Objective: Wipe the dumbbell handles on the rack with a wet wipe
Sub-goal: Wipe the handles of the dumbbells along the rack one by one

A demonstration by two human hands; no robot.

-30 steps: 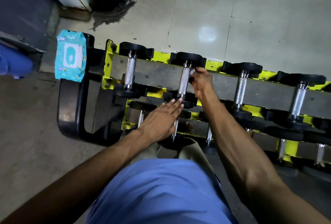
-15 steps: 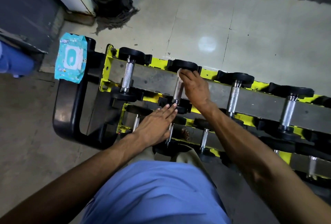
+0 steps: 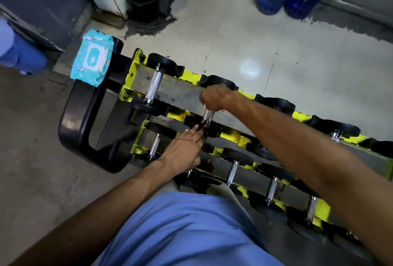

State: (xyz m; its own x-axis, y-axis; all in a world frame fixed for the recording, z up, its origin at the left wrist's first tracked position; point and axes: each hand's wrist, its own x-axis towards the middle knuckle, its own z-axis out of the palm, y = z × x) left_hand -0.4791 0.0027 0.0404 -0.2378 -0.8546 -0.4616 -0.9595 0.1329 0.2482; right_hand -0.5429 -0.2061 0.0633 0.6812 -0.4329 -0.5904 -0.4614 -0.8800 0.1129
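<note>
Head view of a two-tier yellow-and-black dumbbell rack (image 3: 130, 74), with wiping under way. The right hand (image 3: 217, 98) is closed in a fist round the upper part of the second dumbbell handle (image 3: 207, 116) on the top tier; only the bright lower end of that handle shows beneath the fist. The wet wipe is presumably wrapped inside this grip, but it cannot be made out with certainty. The left hand (image 3: 185, 149) lies flat, fingers straight and together, its fingertips touching the near black head (image 3: 214, 132) of the same dumbbell, apparently to steady it. The first dumbbell handle (image 3: 154, 85), at the rack's left end, is touched by neither hand; whether it has been wiped cannot be told from its surface. The third dumbbell (image 3: 280, 104) and fourth dumbbell (image 3: 344, 128) of the top tier, and the lower-tier handles (image 3: 232, 170), are judged still to be done. The task thus appears to be at an early stage, with most of the rack left. A blue wet-wipe packet (image 3: 91, 61) rests on the rack's black end frame (image 3: 85, 117), well apart from both hands
</note>
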